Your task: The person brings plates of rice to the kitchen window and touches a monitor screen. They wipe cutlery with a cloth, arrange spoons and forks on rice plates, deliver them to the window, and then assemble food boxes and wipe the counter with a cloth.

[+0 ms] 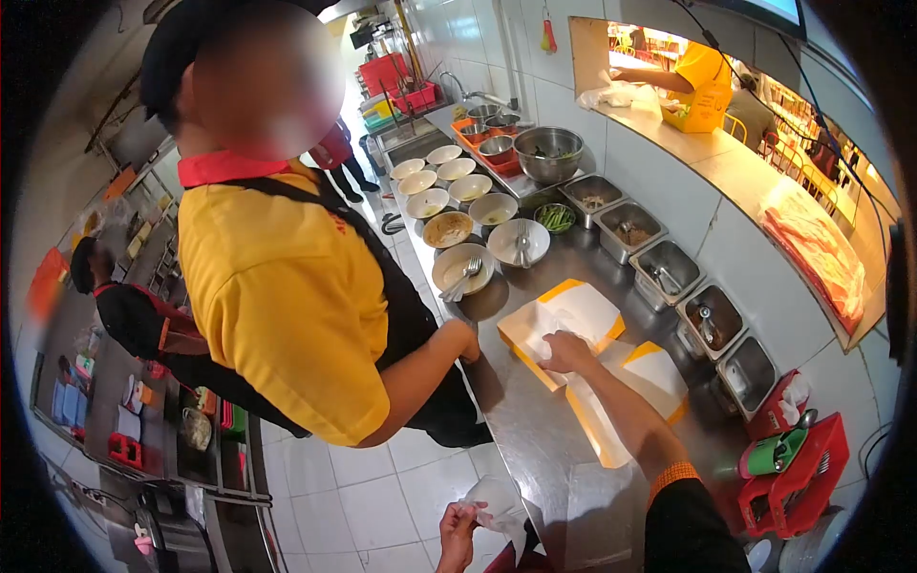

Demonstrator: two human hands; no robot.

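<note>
A white-tiled kitchen with a long steel counter under a serving window. A co-worker in a yellow shirt stands at the counter's left edge. Bowls and metal pans crowd its far part; nearer lie two open yellow-and-white boxes. The right hand reaches forward into the farther box, fingers close together; whether they grip its white liner, I cannot tell. The left hand, low beside the counter, pinches a clear plastic sheet.
</note>
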